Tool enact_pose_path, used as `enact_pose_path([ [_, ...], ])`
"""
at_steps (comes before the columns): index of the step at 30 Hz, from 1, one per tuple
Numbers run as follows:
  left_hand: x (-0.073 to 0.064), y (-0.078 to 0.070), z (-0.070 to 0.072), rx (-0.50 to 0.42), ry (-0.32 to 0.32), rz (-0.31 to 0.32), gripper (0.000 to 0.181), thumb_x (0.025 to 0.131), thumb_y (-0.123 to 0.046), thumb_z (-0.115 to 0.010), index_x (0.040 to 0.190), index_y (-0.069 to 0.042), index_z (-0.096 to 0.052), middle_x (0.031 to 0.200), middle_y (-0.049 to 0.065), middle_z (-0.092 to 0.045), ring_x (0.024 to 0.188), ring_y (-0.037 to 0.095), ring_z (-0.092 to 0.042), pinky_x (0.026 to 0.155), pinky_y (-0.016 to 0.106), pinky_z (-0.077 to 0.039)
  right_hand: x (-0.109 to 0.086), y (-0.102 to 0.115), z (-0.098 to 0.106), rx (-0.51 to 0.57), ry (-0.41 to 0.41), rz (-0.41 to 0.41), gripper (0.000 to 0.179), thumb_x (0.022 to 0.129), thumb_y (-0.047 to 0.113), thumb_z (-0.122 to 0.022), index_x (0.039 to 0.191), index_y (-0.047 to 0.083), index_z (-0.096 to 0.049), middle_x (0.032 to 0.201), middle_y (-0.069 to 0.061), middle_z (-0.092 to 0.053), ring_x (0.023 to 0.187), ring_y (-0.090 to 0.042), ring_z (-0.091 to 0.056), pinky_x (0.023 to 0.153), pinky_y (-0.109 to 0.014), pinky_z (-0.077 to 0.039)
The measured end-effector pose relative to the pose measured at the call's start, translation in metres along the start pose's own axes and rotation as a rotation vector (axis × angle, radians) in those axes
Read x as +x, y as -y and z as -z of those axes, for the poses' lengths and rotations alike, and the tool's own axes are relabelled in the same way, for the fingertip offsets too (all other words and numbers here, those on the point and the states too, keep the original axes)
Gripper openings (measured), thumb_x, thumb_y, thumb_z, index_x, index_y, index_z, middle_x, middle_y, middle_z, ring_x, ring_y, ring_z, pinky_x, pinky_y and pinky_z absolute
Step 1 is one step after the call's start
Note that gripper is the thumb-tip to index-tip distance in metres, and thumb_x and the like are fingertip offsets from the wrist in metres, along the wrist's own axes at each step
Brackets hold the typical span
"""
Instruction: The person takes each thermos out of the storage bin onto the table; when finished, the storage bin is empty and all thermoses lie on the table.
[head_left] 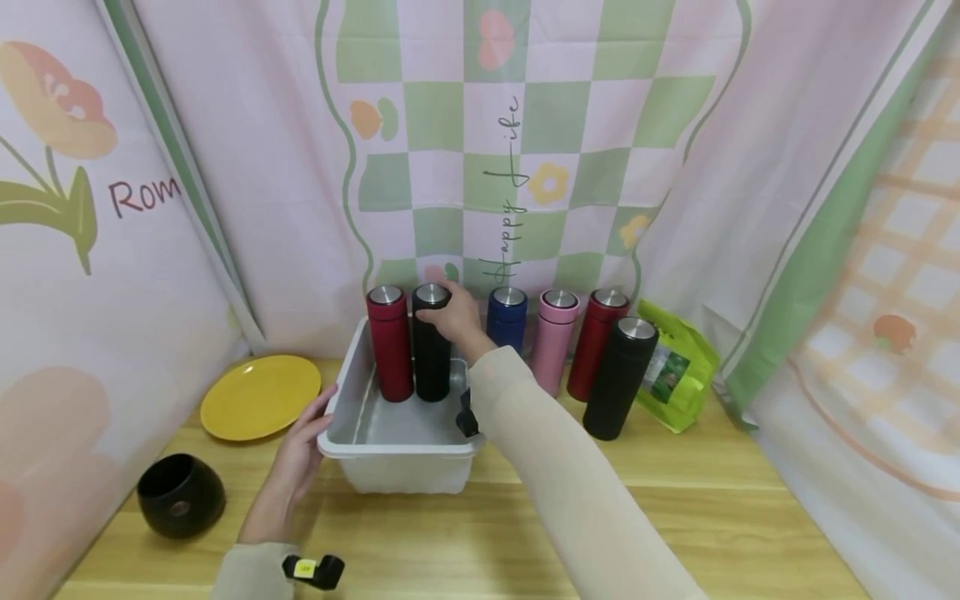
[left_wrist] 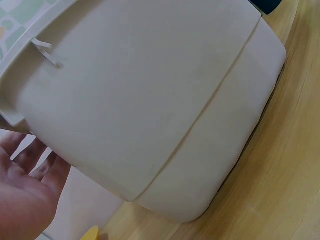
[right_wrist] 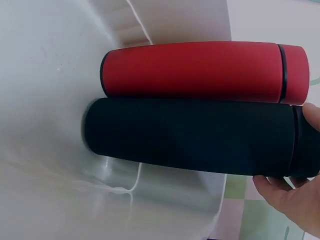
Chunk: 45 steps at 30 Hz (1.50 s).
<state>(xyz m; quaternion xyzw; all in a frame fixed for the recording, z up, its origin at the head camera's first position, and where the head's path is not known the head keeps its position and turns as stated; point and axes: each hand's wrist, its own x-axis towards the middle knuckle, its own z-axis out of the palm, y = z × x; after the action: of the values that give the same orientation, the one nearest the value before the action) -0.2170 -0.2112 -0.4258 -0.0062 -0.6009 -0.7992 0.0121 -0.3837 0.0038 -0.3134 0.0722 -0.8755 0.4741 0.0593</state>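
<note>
A black thermos (head_left: pixel 432 354) stands upright inside a grey-white plastic bin (head_left: pixel 405 471), beside a red thermos (head_left: pixel 392 354). My right hand (head_left: pixel 455 321) grips the black one around its upper end, just below the silver lid top. The right wrist view has its thumb and fingers on either side of the black thermos (right_wrist: pixel 195 135), whose base is at the bin floor. At the bin's left side, my left hand (head_left: pixel 303 446) touches the wall beneath the rim. Its fingers (left_wrist: pixel 37 157) look extended and loosely spread in the left wrist view.
Right of the bin stand a blue thermos (head_left: pixel 507 321), a pink thermos (head_left: pixel 553 346), another red thermos (head_left: pixel 596 346) and another black thermos (head_left: pixel 619 379). Behind them leans a green bag (head_left: pixel 686 367). A yellow plate (head_left: pixel 262 398) and a black cup (head_left: pixel 182 496) are on the left.
</note>
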Motion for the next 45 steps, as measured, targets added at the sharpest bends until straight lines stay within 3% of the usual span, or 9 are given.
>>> enact_pose_path([
  [16,-0.001,0.0,0.0,-0.001,0.002,0.019,0.056,0.104,-0.011,-0.038,0.155,-0.005,-0.018,0.16,0.009,-0.013,0.137,0.021,-0.021,0.102,0.03,-0.029,-0.007,0.019,0.025,0.022,-0.037,0.012,0.069,0.081,0.027,-0.08,0.142,0.016,-0.051,0.137,-0.012,-0.051,0.118,-0.027,-0.05,0.094,-0.038,-0.044],
  [26,-0.001,0.001,0.0,-0.001,-0.004,0.011,0.056,0.103,-0.012,-0.04,0.156,-0.007,-0.021,0.159,0.011,-0.014,0.13,0.015,-0.029,0.098,0.026,-0.033,-0.014,0.043,0.049,0.042,-0.034,0.047,0.071,0.081,0.033,-0.08,0.143,0.018,-0.05,0.141,-0.006,-0.049,0.124,-0.023,-0.046,0.096,-0.037,-0.042],
  [39,-0.001,0.001,0.0,-0.007,0.009,-0.01,0.054,0.104,-0.013,-0.039,0.156,-0.01,-0.023,0.157,0.01,-0.016,0.129,0.014,-0.03,0.1,0.027,-0.031,-0.025,0.062,0.081,0.148,-0.085,0.06,0.068,0.081,0.029,-0.08,0.142,0.017,-0.052,0.135,-0.006,-0.053,0.115,-0.023,-0.052,0.094,-0.037,-0.043],
  [45,0.0,0.0,0.001,-0.014,0.011,-0.004,0.055,0.104,-0.013,-0.039,0.156,-0.01,-0.022,0.158,0.009,-0.015,0.13,0.015,-0.029,0.099,0.026,-0.032,-0.029,0.066,0.096,0.211,-0.072,0.06,0.069,0.081,0.026,-0.08,0.143,0.018,-0.051,0.138,-0.007,-0.05,0.117,-0.024,-0.051,0.093,-0.038,-0.044],
])
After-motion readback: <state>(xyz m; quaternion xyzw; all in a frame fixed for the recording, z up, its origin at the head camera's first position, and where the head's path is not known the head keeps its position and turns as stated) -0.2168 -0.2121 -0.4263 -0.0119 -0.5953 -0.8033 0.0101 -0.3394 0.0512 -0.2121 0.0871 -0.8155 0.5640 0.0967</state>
